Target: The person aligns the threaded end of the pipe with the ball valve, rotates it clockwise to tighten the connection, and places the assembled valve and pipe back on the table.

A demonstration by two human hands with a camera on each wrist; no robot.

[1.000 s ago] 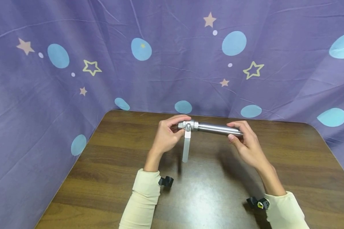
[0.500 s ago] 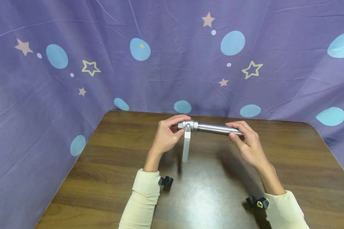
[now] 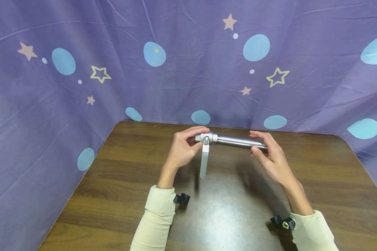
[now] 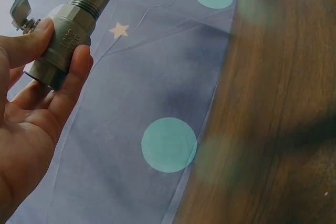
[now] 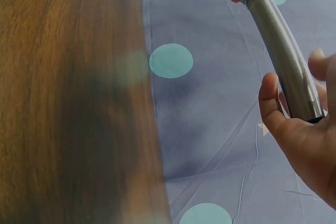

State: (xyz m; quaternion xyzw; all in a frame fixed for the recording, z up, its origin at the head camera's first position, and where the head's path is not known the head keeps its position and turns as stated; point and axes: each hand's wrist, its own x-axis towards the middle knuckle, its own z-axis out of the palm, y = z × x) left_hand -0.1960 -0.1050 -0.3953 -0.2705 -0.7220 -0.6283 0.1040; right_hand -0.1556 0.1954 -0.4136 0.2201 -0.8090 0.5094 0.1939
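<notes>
My left hand holds a metal ball valve between thumb and fingers, above the table. The valve's flat lever handle hangs down toward me. A shiny steel pipe runs rightward from the valve; some thread shows where they meet in the left wrist view. My right hand is around the pipe's free end with loosely bent fingers. In the right wrist view, the index finger and thumb stand a little off the pipe. Whether another finger touches its far side, I cannot tell.
A brown wooden table lies beneath both hands. Behind and to the left hangs a purple curtain with stars and dots, close to the table's far edge. A black wrist mount is on the left sleeve, another on the right.
The right index finger has lifted away from the pipe, and the right hand's hold has loosened. The left hand and the valve have stayed in place.
</notes>
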